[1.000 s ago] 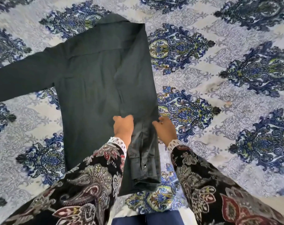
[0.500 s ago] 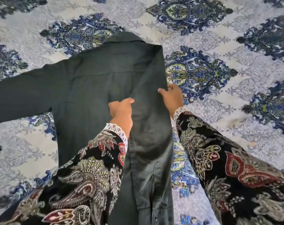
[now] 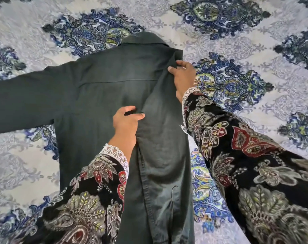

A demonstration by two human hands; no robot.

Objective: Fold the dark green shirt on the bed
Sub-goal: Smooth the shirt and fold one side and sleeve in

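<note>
Evidently smoothing the folded right panel, the right hand (image 3: 182, 76) pinches the dark green shirt (image 3: 103, 95) at its far shoulder, while the left hand (image 3: 126, 120) grips the panel's near edge.

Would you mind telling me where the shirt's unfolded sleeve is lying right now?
In the head view the unfolded sleeve stretches out to the left of the dark green shirt, flat on the patterned bedspread, away from both hands.

Bed (image 3: 255, 106) under a blue-medallion patterned cover, dark green shirt (image 3: 100, 95) flat upon it, one sleeve outstretched.
</note>
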